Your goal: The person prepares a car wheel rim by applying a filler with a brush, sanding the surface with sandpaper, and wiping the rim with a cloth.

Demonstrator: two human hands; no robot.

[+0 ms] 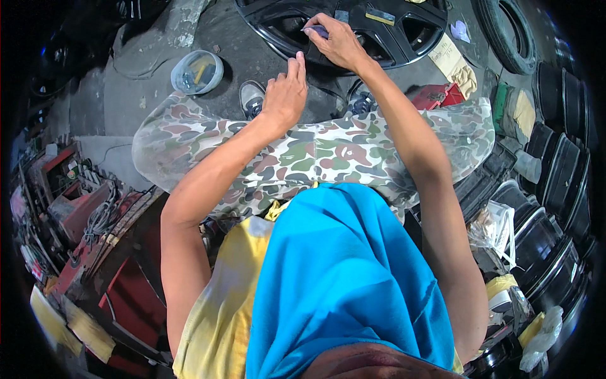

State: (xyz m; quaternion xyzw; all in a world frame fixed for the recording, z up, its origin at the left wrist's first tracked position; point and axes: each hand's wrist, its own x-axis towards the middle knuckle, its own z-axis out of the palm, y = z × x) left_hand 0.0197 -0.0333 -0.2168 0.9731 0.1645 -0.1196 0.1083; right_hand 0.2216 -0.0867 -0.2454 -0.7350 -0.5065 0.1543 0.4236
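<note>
A black spoked wheel [410, 28] lies on the floor at the top. My right hand [334, 44] grips a small purple piece [315, 30] against the wheel, near a spoke opening. My left hand [284, 95] is open, fingers extended, its longest fingertips at the wheel's lower edge. A yellowish strip [380, 16] and a small grey piece [341, 16] rest on the wheel. A translucent tub [197, 71] with water and yellowish pieces stands left of my hands.
A tyre [524, 47] stands at the upper right, with stacked black rims [555, 183] below it. A cardboard piece [448, 63] and a red object [435, 96] lie right of the wheel. Red machinery [79, 208] and cables fill the left side. My camouflage-clad legs [315, 151] are bent below the wheel.
</note>
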